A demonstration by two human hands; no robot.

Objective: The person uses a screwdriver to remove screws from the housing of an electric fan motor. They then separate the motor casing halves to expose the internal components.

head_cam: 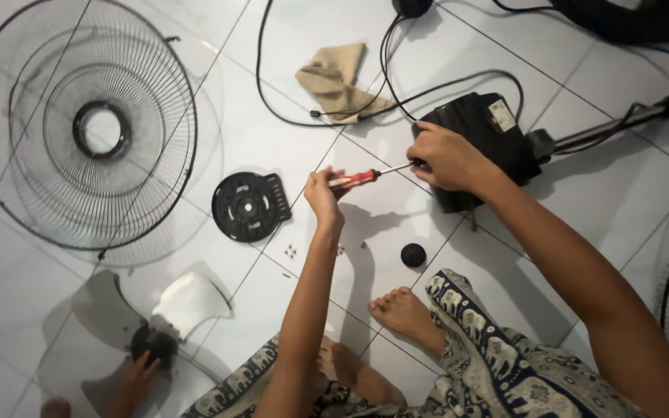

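In the head view, the left hand (324, 191) is clenched around the red handle of a screwdriver (365, 177), whose thin metal shaft runs away from it toward the right hand (444, 157). The right hand rests on the near edge of a black fan motor housing (483, 131), its fingers curled down where the screwdriver tip meets the casing; whether it pinches the shaft or only steadies the housing cannot be told. The housing is a blocky dark box with a pale sticker on its top, lying on the white tiled floor (582, 186), with a metal pole (605, 128) leaving it on the side away from the left hand.

A black cable (458, 81) loops over the floor beyond both hands, passing across a crumpled tan cloth (336, 81). Outward of the left hand lies a round black plastic plate (248, 206), and farther out a wire fan guard (83, 128). Below the hands, near the person's bare feet, sit a small black knob (413, 255) and a few tiny screws (291, 251). Well off to the left-hand side, another person's hand (138, 373) touches the hub of a translucent fan blade (187, 303).
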